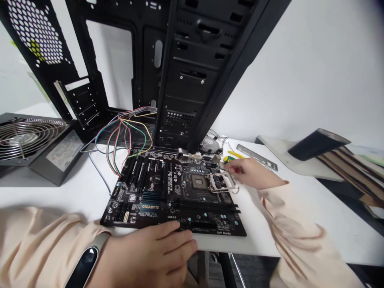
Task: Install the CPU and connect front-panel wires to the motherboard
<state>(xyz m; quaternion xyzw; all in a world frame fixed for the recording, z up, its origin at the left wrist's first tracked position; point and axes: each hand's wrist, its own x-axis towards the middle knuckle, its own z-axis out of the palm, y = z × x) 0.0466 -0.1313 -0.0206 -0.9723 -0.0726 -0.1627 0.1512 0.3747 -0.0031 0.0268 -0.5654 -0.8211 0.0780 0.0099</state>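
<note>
A black motherboard point(180, 216) lies flat on the white table, marked GIGABYTE. Its CPU socket point(199, 182) is exposed, and the metal socket frame point(223, 182) is swung up toward the right. My right hand point(247, 172) is at the far right edge of the board, fingers pinched at the frame's upper right side; what exactly they grip is too small to tell. My left hand point(159, 252) rests along the board's near edge with fingers extended and slightly apart, holding nothing. Thin coloured wires point(129, 124) run from the case to the board's left side.
A black computer case point(192, 92) stands behind the board. A power supply point(60, 152) sits at the left. Behind the right hand are a cooler fan point(210, 143), a green-yellow tool point(229, 159) and a metal plate point(258, 157). Cardboard pieces point(345, 172) lie at the right.
</note>
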